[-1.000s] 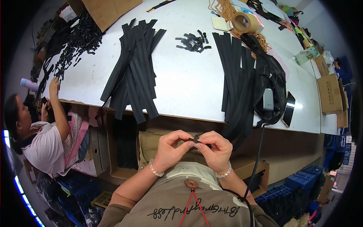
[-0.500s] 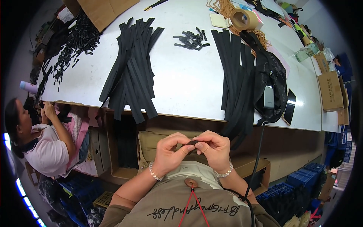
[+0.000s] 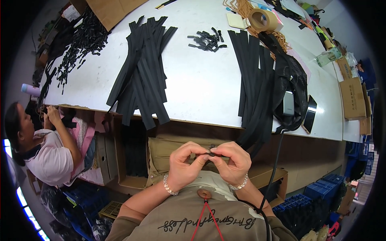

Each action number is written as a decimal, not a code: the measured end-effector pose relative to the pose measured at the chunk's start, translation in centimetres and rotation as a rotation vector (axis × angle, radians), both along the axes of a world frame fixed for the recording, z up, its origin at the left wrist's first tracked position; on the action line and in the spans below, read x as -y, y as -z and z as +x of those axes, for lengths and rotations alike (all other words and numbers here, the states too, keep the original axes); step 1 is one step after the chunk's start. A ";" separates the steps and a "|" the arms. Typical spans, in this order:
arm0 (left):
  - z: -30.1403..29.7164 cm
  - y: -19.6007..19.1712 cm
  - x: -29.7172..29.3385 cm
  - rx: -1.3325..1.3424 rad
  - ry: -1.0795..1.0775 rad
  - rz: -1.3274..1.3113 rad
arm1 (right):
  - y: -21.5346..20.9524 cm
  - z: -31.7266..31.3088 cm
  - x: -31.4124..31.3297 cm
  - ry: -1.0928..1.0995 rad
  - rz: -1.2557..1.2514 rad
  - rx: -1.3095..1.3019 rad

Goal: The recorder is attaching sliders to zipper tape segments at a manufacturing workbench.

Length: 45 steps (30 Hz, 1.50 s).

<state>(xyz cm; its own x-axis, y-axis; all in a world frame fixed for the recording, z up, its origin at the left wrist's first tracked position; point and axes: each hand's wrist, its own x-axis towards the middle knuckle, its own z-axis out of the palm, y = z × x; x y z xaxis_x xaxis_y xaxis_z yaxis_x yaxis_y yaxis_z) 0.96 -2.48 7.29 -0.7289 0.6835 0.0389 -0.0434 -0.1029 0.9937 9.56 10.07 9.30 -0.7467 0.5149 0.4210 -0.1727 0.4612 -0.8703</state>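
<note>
Black plastic piece, prob. a small zipper slider (image 3: 210, 153), sits pinched between both hands just below the table edge (image 3: 193, 120), over the lap. Left hand (image 3: 185, 165) has thumb and forefinger closed on its left end; right hand (image 3: 230, 161) has thumb and forefinger closed on its right end. Fingertips of the two hands nearly touch, w/ the piece between them. Its long axis can't be told for sure, too small and mostly hidden by fingers; looks roughly left-right, across the body. Neither hand is nearer: it lies at the meeting point, inward of both palms, at fingertip level. Other fingers curl loosely, not gripping anything I can see.

Up on the white table: a fanned pile of black zipper strips (image 3: 140, 72) to the left, well apart from the hands; a second stack of black strips (image 3: 253, 76) to the right, its lower ends hanging over the edge just above the right hand. A small heap of black sliders (image 3: 207, 40) lies between the two piles, farther back. Tape roll (image 3: 263, 19) at far edge. Another person (image 3: 44, 144) sits at left, hands busy w/ own work near the table corner.
</note>
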 end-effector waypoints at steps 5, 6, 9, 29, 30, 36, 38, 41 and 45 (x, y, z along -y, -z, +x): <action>-0.1 -0.2 -0.2 0.088 0.043 0.042 | 0.2 0.1 0.3 -0.028 -0.199 0.016; -0.2 -0.2 -0.2 0.089 0.044 0.043 | 0.2 0.1 0.4 -0.040 -0.402 0.032; -0.4 0.1 -0.1 0.066 0.072 0.049 | 0.3 0.2 -0.7 -0.152 -0.259 0.118; -2.2 -0.3 -0.1 0.575 0.322 0.037 | 1.8 0.5 -0.5 -0.272 -1.087 0.202; -2.2 -0.3 -0.1 0.575 0.321 0.037 | 1.8 0.5 -0.4 -0.249 -1.021 0.227; -2.6 -0.3 -0.7 0.434 0.231 0.007 | 1.7 0.2 -0.2 -0.235 -0.747 0.221; -2.7 -1.4 -1.2 0.507 0.218 -0.014 | 1.7 0.4 -0.6 -0.251 -0.703 0.238; -2.9 -1.0 -1.2 0.500 0.253 0.007 | 1.0 0.2 -0.7 -0.190 -0.618 0.261; -2.9 -0.1 -0.8 0.426 0.266 0.079 | 0.1 0.0 -0.8 -0.100 -0.231 0.212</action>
